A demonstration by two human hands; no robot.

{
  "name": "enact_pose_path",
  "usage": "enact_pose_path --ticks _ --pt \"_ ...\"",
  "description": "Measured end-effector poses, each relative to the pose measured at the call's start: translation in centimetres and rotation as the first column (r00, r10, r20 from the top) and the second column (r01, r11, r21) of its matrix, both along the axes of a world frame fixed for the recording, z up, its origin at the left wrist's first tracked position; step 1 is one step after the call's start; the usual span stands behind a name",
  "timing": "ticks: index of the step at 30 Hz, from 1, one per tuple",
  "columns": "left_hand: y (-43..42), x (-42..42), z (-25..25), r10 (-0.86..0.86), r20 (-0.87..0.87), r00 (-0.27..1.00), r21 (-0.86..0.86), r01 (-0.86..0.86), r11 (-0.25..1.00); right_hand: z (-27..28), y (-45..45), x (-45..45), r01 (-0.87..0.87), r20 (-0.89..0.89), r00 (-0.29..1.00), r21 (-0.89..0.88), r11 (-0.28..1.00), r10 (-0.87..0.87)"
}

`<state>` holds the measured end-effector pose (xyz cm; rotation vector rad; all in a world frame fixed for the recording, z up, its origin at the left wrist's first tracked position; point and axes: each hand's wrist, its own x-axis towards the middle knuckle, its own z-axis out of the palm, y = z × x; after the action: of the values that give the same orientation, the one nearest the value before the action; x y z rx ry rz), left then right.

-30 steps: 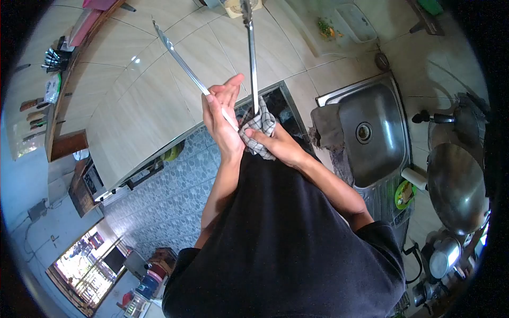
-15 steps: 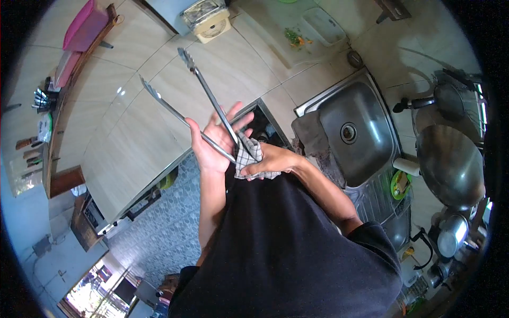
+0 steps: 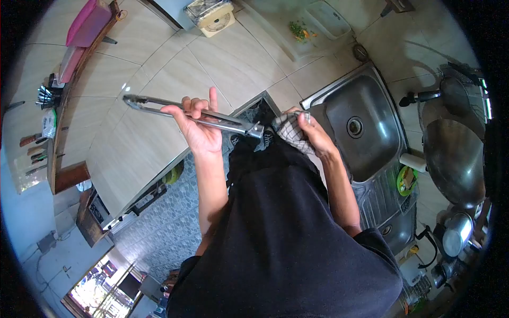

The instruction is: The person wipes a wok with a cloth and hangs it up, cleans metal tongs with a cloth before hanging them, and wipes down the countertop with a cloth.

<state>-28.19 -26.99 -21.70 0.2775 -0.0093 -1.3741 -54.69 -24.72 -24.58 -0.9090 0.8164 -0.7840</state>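
Metal kitchen tongs [image 3: 175,108] lie across my left hand [image 3: 204,130], thumb on one side and fingers curled over the arms, with one finger sticking up. Their arms are nearly together, tips pointing left and the hinge end [image 3: 255,130] to the right. My right hand [image 3: 316,133] grips a crumpled checkered cloth [image 3: 291,132], bunched under the thumb. A small gap separates the cloth from the hinge end of the tongs. Both hands are in front of my dark shirt, above the floor and the counter edge.
At the right is a steel sink [image 3: 379,124] with a dark cloth over its near rim. A large wok [image 3: 453,161] hangs beyond it. The tiled counter [image 3: 138,143] runs along the left, below a shelf [image 3: 71,90]. A kitchen scale [image 3: 214,21] stands at the back.
The tongs' arms have come together and swung to point left, and my left fingers have curled around them. My right hand has moved right with the cloth, off the tongs' hinge end.
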Motion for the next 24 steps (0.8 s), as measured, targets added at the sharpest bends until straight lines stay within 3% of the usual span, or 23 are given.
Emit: enact_pose_path --ticks 2,3,5,6,7,9,10,12,16,18,20,24 --pt "-0.2 -0.2 0.7 0.064 0.069 0.996 0.066 -0.069 0.995 -1.1 -0.4 -0.5 -0.042 0.013 0.999 -0.136 0.99 0.044" --pt "-0.2 -0.3 0.8 0.049 0.008 0.999 0.04 -0.05 0.998 -1.6 -0.5 -0.3 -0.022 -0.094 0.996 -0.221 0.975 0.002" --pt "-0.2 -1.1 1.2 0.023 -0.053 0.998 0.011 -0.023 1.0 0.1 -0.8 0.7 -0.12 -0.139 0.987 -0.306 0.944 0.08" --pt "-0.1 -1.8 1.7 0.041 -0.019 0.999 0.104 -0.038 0.994 0.9 -0.7 1.4 -0.114 -0.16 0.985 -0.3 0.947 0.068" --pt "0.1 -2.5 2.0 0.054 0.017 0.998 0.197 -0.056 0.979 1.0 -0.8 2.3 -0.087 -0.178 0.984 -0.41 0.908 0.014" --pt "0.3 -3.3 1.5 0.027 0.044 0.999 0.203 -0.035 0.979 2.9 -0.7 3.9 -0.034 -0.133 0.99 -0.476 0.879 -0.034" --pt "0.4 -3.6 1.2 0.008 0.074 0.997 0.209 -0.023 0.978 3.4 -0.7 4.5 0.016 -0.031 0.999 -0.467 0.884 -0.034" --pt "0.7 -3.8 0.8 0.007 0.095 0.995 0.209 -0.027 0.977 3.5 -0.7 4.6 -0.014 -0.003 1.0 -0.431 0.902 0.014" --pt "0.9 -3.4 1.3 0.077 0.2 0.977 0.225 -0.122 0.967 3.8 -0.9 4.6 0.219 0.054 0.975 -0.443 0.87 -0.218" --pt "1.0 -3.4 1.4 0.081 0.206 0.975 0.209 -0.125 0.97 4.3 -1.3 4.0 0.177 -0.065 0.967 -0.524 0.833 -0.247" --pt "1.0 -3.7 1.9 0.098 0.227 0.969 0.217 -0.148 0.965 4.2 -1.6 3.7 0.181 -0.066 0.965 -0.534 0.826 -0.254" --pt "1.1 -3.6 1.7 0.065 0.208 0.976 0.164 -0.1 0.981 4.3 -2.2 2.5 0.015 0.008 1.0 -0.464 0.886 -0.013"
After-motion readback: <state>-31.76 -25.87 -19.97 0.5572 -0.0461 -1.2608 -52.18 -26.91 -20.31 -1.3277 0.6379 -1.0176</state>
